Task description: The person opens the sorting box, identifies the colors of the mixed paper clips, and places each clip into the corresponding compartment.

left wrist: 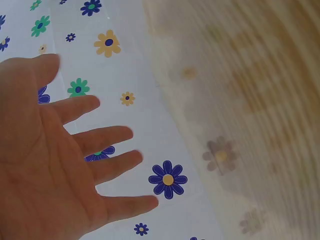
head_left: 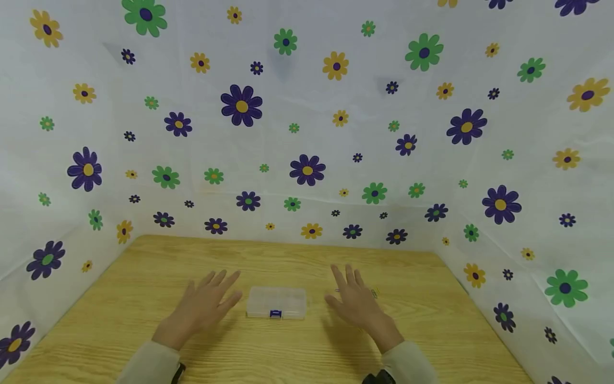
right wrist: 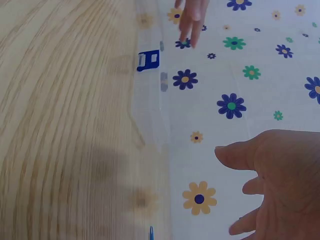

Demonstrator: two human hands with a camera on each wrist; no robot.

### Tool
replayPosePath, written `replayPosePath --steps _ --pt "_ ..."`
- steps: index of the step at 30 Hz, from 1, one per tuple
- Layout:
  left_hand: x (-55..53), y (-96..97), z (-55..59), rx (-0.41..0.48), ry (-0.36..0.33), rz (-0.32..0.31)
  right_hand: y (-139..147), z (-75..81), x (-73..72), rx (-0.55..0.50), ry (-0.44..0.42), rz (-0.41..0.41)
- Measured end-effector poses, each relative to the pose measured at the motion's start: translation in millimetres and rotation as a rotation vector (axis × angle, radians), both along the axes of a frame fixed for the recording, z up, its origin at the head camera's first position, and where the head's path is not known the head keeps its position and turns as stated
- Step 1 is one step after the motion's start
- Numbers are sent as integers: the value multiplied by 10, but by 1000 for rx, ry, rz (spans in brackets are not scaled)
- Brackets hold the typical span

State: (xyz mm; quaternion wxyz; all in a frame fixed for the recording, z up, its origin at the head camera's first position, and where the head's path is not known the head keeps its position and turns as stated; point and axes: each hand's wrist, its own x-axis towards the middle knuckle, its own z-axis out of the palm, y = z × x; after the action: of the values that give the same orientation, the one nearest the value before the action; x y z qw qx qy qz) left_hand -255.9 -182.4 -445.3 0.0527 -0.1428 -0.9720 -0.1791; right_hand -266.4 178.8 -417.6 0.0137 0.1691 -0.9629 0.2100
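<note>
A clear, shallow plastic box (head_left: 276, 297) with a blue latch (head_left: 275, 314) lies closed on the wooden table, between my two hands. My left hand (head_left: 203, 305) hovers to the left of the box, fingers straight and spread, palm bare in the left wrist view. On the other side, my right hand (head_left: 357, 304) is held above the table with its fingers extended and holds nothing. Close by its fingers lies a small thin looped piece, perhaps a paper clip (head_left: 374, 294); more may be hidden under the hand. The tip of a thin blue piece (right wrist: 151, 233) shows in the right wrist view.
A light wood-grain table (head_left: 283, 352) spreads under both hands. White cloth (head_left: 307, 144) printed with purple, green and yellow flowers rises behind it and along both sides. Dark bands (head_left: 379, 377) sit at the cuffs of the pale sleeves.
</note>
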Motion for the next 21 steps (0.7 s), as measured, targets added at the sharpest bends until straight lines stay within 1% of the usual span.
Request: replayPosePath --steps 3,7,8,10,14,16,19,21 --pt "-41 40 14 -8 -32 -49 -27 27 -32 -72 -16 95" --pt "-83 102 29 0 -51 -112 -87 44 -104 -163 -80 218" --pt "-86 117 35 15 -63 -120 -110 41 -126 -178 -94 238" --pt "-96 142 43 50 -92 -133 -162 31 -156 -205 -119 257" --pt "-119 187 58 128 -158 -140 -269 9 -194 -227 -141 266" --pt "-133 197 61 152 -177 -144 -315 8 -205 -225 -141 272" --pt "-153 203 64 167 -186 -153 -373 13 -221 -219 -141 273" --pt "-160 209 61 186 -198 -148 -407 14 -233 -220 -147 273"
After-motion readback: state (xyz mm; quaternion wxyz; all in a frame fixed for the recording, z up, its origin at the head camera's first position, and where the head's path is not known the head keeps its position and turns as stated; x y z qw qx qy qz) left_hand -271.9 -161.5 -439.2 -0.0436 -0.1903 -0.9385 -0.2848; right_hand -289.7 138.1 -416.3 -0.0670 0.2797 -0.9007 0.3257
